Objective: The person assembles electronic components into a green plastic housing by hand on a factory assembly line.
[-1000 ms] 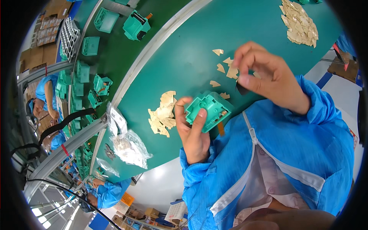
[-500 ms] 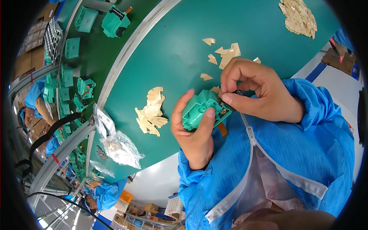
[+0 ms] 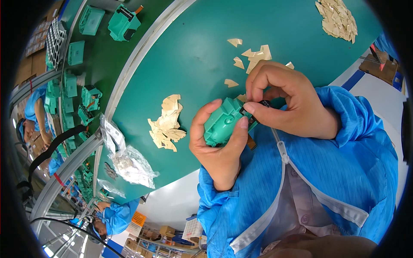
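My left hand is closed round a green plastic housing, its thumb along the near side and its fingers on the far side. At the housing's right end, my right hand pinches a small black part between thumb and fingers. The fingers cover much of that part, so its exact kind is hidden. A short orange-brown ribbon strip sticks out below the housing, beside my left thumb.
Cream-coloured paper scraps lie in a left pile, a loose middle group and a far-right heap. A clear plastic bag sits at the table's left edge. Past the metal rail, a line carries more green housings. Co-workers are at left.
The housing has tilted slightly in my left hand, and less of the ribbon strip shows. My right fingers have shifted a little left along its edge. Table and line appear slightly shifted left.
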A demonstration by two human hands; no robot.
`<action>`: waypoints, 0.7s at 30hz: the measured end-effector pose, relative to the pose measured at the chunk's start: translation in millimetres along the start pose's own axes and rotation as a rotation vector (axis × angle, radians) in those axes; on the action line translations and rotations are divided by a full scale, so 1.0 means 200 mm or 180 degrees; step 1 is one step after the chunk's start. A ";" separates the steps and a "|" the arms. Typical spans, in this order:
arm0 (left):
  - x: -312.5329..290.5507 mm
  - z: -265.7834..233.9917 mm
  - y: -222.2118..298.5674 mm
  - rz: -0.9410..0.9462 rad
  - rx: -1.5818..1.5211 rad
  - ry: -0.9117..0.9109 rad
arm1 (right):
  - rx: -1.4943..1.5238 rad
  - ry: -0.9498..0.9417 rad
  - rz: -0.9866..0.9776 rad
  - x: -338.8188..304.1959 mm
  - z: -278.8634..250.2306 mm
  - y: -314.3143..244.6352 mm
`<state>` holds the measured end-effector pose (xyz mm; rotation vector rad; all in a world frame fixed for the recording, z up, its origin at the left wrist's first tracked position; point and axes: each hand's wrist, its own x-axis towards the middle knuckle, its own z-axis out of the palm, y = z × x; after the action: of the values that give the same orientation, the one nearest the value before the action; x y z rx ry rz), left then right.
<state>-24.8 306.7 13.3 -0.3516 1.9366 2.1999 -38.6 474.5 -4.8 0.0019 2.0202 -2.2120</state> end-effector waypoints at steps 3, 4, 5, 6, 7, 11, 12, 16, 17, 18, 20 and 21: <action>0.00 0.00 -0.02 0.0014 0.0043 0.0051 | -0.0020 -0.0071 0.0023 0.00 0.00 -0.01; 0.00 0.00 -0.02 0.0014 0.0064 0.0090 | -0.0010 -0.0142 0.0070 0.00 0.00 -0.02; 0.00 -0.01 -0.02 0.0014 0.0064 0.0090 | -0.0010 -0.0142 0.0069 0.00 0.00 -0.02; 0.00 -0.01 -0.02 0.0021 0.0097 0.0121 | -0.0028 -0.0144 0.0057 0.00 0.00 -0.02; 0.00 -0.01 -0.03 0.0026 0.0128 0.0146 | -0.0049 -0.0141 0.0046 0.00 0.00 -0.01; 0.01 -0.01 -0.04 0.0042 0.0011 0.0201 | -0.0073 -0.0149 0.0000 0.00 0.01 -0.01; 0.01 -0.01 -0.04 0.0022 -0.0014 0.0243 | -0.0089 -0.0161 -0.0014 0.00 0.01 -0.01; 0.01 0.01 -0.03 -0.0103 -0.0217 0.0297 | -0.0201 -0.0203 -0.0057 0.02 0.00 -0.01; 0.01 0.01 -0.03 -0.0104 -0.0216 0.0299 | -0.0200 -0.0204 -0.0056 0.02 0.00 -0.01; 0.01 0.01 -0.03 -0.0157 -0.0275 0.0279 | -0.0288 -0.0242 -0.0062 0.03 -0.01 -0.01; 0.02 0.00 -0.03 -0.0212 -0.0337 0.0266 | -0.0377 -0.0286 -0.0064 0.03 -0.01 -0.02; 0.02 -0.01 -0.03 -0.0257 -0.0340 0.0263 | -0.0364 -0.0269 -0.0005 0.04 -0.01 -0.02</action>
<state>-25.8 305.8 5.7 -0.5354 1.8147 2.2755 -46.7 475.2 -1.4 -0.1039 2.0976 -2.0575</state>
